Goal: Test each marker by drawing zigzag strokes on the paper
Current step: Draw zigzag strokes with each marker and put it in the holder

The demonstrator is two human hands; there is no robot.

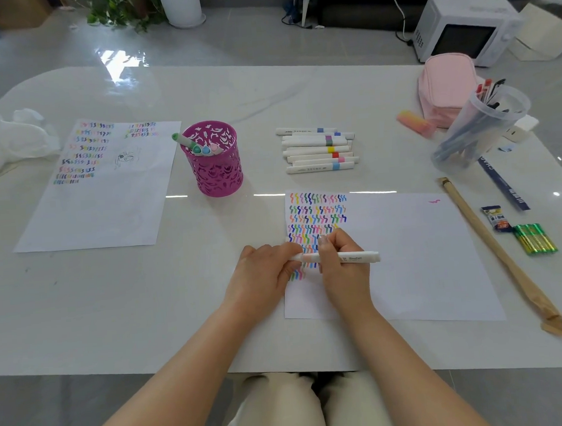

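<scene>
A white marker (357, 257) with a pale peach band lies level over the near paper (422, 254), held by both hands. My right hand (341, 268) grips its middle. My left hand (266, 269) pinches its left end, which is hidden in the fingers. Rows of coloured zigzag strokes (317, 217) fill the paper's left part; one pink stroke sits at its far right corner. A row of white markers (318, 149) lies beyond the paper. A magenta cup (217, 164) holds several more markers.
A second sheet (102, 189) with strokes lies at left, crumpled tissue (12, 139) beyond it. At right are a clear pen tub (477, 127), a pink case (445, 87), a brown paper-wrapped stick (499, 250), batteries (535, 238) and a ruler.
</scene>
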